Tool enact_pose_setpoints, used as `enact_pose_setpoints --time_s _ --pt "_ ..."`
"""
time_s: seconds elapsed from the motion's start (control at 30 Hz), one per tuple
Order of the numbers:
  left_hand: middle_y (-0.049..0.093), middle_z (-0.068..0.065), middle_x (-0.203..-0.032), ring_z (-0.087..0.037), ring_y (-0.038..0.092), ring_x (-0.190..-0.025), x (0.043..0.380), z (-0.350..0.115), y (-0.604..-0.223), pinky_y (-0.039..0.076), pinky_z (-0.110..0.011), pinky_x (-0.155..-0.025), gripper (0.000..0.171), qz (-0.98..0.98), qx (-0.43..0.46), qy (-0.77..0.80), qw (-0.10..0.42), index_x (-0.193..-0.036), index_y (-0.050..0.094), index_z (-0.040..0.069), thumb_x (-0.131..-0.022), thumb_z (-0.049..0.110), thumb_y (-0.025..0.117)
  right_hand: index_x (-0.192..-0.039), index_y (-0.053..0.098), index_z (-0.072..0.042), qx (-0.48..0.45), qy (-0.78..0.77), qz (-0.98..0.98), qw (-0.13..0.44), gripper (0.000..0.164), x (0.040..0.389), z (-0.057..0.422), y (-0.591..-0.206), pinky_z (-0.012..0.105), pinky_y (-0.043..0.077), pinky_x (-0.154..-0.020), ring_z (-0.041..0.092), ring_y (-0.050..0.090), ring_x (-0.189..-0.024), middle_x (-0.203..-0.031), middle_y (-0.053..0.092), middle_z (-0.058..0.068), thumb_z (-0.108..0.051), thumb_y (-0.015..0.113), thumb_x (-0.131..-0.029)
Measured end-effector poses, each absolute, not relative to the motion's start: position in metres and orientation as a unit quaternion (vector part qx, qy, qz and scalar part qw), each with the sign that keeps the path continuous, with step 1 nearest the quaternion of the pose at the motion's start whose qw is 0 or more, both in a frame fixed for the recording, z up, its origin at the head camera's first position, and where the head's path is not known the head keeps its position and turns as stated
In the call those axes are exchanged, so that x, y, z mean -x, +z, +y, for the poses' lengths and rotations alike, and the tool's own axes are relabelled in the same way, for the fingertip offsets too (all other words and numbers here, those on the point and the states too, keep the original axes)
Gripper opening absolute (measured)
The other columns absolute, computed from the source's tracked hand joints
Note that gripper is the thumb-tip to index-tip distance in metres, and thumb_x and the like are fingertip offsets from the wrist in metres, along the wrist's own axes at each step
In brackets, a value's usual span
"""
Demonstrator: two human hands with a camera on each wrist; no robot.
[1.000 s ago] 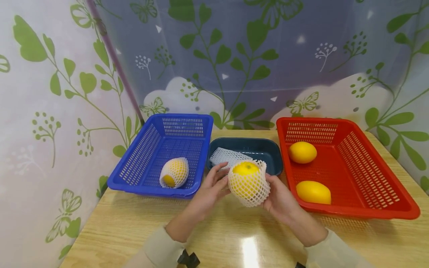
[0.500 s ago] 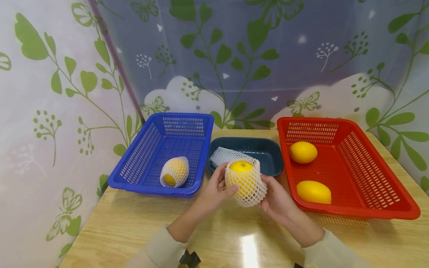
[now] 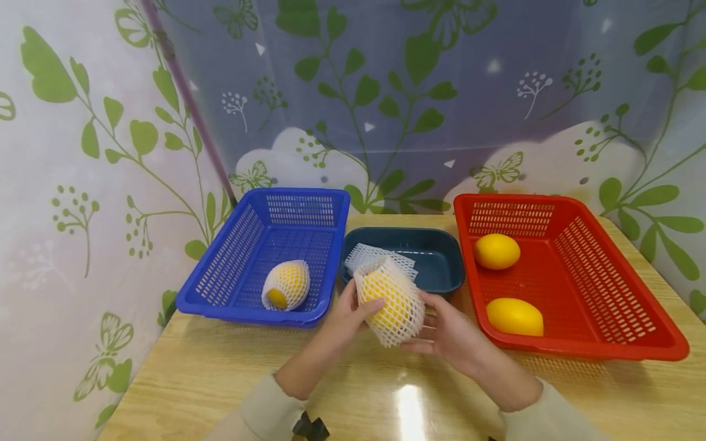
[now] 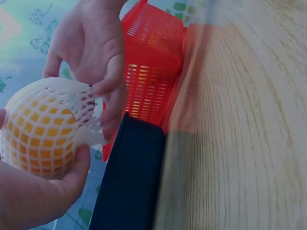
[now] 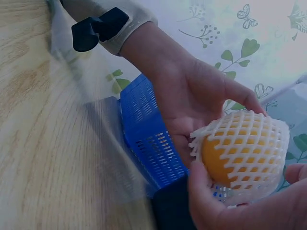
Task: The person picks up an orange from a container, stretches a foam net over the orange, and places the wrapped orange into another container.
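A yellow mango (image 3: 380, 306) in a white foam net (image 3: 402, 300) is between both hands, above the table's front part. My left hand (image 3: 344, 321) grips its left side, the thumb lying across the net. On the other side my right hand (image 3: 455, 334) has its curled fingers at the lower, loose end of the net. In the left wrist view the right fingers (image 4: 112, 81) hold the net's edge, where some mesh hangs past the fruit. The right wrist view shows bare yellow skin of the mango (image 5: 216, 163) at the net's opening.
A blue basket (image 3: 206, 300) at left holds a netted mango (image 3: 287, 285). Behind the hands, a dark teal tray (image 3: 441, 285) contains flat foam netting (image 3: 364, 254). The red basket (image 3: 595, 349) at right has two bare mangoes, one farther back (image 3: 496, 251), one nearer (image 3: 515, 316).
The mango has tipped and shifted slightly left, so its stem end, visible before, is now covered by net. The left hand has closed onto it; the right hand has moved lower along the net.
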State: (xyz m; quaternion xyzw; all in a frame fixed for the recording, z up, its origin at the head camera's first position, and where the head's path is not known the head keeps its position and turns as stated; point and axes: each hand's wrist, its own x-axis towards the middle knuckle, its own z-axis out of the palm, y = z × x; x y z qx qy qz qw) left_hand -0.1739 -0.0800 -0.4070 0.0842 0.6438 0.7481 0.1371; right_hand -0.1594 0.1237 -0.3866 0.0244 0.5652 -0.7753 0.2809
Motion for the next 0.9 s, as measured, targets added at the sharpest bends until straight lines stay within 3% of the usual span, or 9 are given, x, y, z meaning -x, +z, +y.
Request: enact_pose_setpoints --time_s 0.23,0.43,0.63,0.9 --pt "0.056 -0.013 -0.12 -0.015 0.06 -0.101 0.175 -0.084 -0.403 0.05 -0.034 -0.089 0.053 0.603 -0.065 0.773 0.186 -0.143 0.027 0.008 -0.097 0.018 0.051 -0.137 0.03 -0.006 0.01 -0.71 0.667 0.228 0.052 0.156 0.125 -0.379 0.036 0.048 -0.094 0.02 0.058 -0.101 -0.122 0.051 0.009 -0.045 0.037 -0.103" --pt "0.058 -0.002 -0.105 -0.011 0.062 -0.091 0.175 -0.088 -0.402 0.051 -0.028 -0.079 0.045 0.581 -0.068 0.781 0.218 -0.137 0.029 0.005 -0.098 0.017 0.049 -0.143 0.028 -0.003 0.035 -0.704 0.68 0.203 0.053 0.155 0.122 -0.38 0.036 0.041 -0.102 0.024 0.047 -0.115 -0.136 0.041 0.013 -0.036 0.042 -0.104" --pt "0.06 -0.005 -0.111 -0.014 0.063 -0.095 0.175 -0.092 -0.403 0.053 -0.032 -0.085 0.056 0.584 -0.089 0.769 0.244 -0.143 0.024 0.005 -0.098 0.02 0.053 -0.141 0.033 -0.006 0.04 -0.689 0.706 0.159 0.054 0.152 0.119 -0.383 0.043 0.037 -0.105 0.029 0.044 -0.12 -0.138 0.043 0.019 -0.027 0.057 -0.098" --pt "0.057 -0.018 -0.125 -0.019 0.063 -0.101 0.176 -0.091 -0.403 0.054 -0.038 -0.088 0.059 0.613 -0.085 0.742 0.258 -0.145 0.028 0.006 -0.098 0.025 0.057 -0.144 0.029 -0.008 0.021 -0.695 0.697 0.175 0.062 0.153 0.118 -0.387 0.039 0.046 -0.099 0.027 0.051 -0.108 -0.131 0.046 0.02 -0.028 0.062 -0.095"
